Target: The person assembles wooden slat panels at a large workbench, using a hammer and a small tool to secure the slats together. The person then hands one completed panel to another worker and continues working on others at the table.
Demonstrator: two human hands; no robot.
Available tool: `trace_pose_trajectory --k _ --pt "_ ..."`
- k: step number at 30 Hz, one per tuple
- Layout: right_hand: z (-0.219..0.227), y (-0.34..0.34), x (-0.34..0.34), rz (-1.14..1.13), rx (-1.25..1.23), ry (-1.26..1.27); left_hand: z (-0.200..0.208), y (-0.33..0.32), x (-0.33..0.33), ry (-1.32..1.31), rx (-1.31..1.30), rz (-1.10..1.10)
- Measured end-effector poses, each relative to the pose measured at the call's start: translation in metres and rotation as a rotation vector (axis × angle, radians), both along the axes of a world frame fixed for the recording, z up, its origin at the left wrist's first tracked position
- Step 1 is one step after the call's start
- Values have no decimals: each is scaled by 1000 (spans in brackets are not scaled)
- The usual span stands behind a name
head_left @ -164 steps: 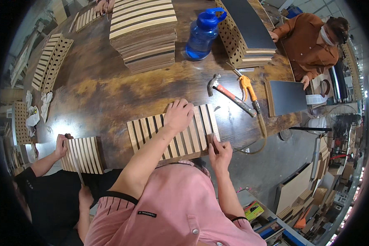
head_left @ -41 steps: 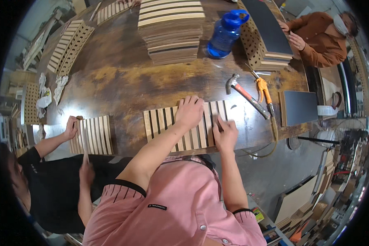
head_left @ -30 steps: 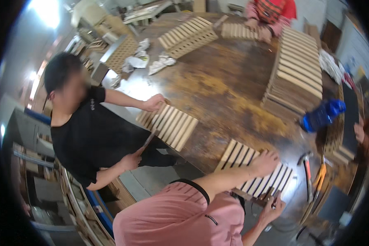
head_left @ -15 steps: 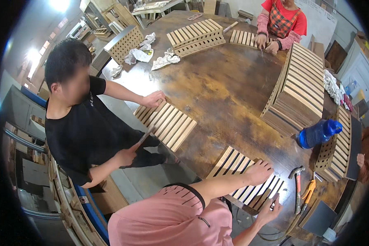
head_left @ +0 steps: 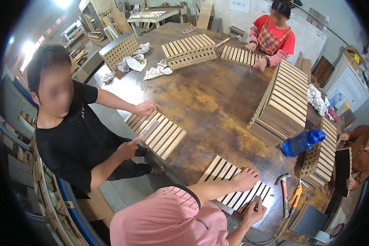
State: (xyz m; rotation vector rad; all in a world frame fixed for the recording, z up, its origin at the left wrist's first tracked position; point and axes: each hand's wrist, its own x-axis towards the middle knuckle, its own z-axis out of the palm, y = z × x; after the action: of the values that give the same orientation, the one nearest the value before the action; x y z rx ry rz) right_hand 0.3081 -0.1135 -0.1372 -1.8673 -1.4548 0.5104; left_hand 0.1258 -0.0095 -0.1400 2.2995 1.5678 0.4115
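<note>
In front of me on the table lies a slatted wooden panel (head_left: 223, 169), pale strips with dark gaps. My left hand (head_left: 247, 179) rests across its far edge, fingers spread and holding nothing. Between the fingers of my right hand (head_left: 254, 213) is a small brown block (head_left: 256, 199), pinched against the panel's near right end. Its exact kind is too small to make out. To the right of the panel lie a hammer (head_left: 285, 197) with a red and black handle and an orange-handled hand tool (head_left: 296, 197).
A blue bottle (head_left: 301, 143) stands near the tall stack of slatted panels (head_left: 281, 104). At left, a co-worker in black works a flat tool over another panel (head_left: 164, 135). Someone in red works at the far side; a person in brown holds a dark panel (head_left: 343, 166) at right.
My view has shifted, so the table sits further left. My right hand with the block has moved slightly along the panel's near end. At right, the person in brown has come into view.
</note>
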Motion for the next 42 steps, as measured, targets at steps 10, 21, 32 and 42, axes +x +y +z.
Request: trace_pose_trajectory --k 10,21,32,42 --pt "8 18 -17 -14 -38 -1 6 3 -8 16 -48 -5" --pt "-9 26 5 75 38 -54 -18 1 9 -93 109 44" --pt "0 30 -11 0 -58 -64 -2 4 -4 -74 -57 12" --pt "1 27 -11 16 -35 -75 -13 1 1 -80 41 58"
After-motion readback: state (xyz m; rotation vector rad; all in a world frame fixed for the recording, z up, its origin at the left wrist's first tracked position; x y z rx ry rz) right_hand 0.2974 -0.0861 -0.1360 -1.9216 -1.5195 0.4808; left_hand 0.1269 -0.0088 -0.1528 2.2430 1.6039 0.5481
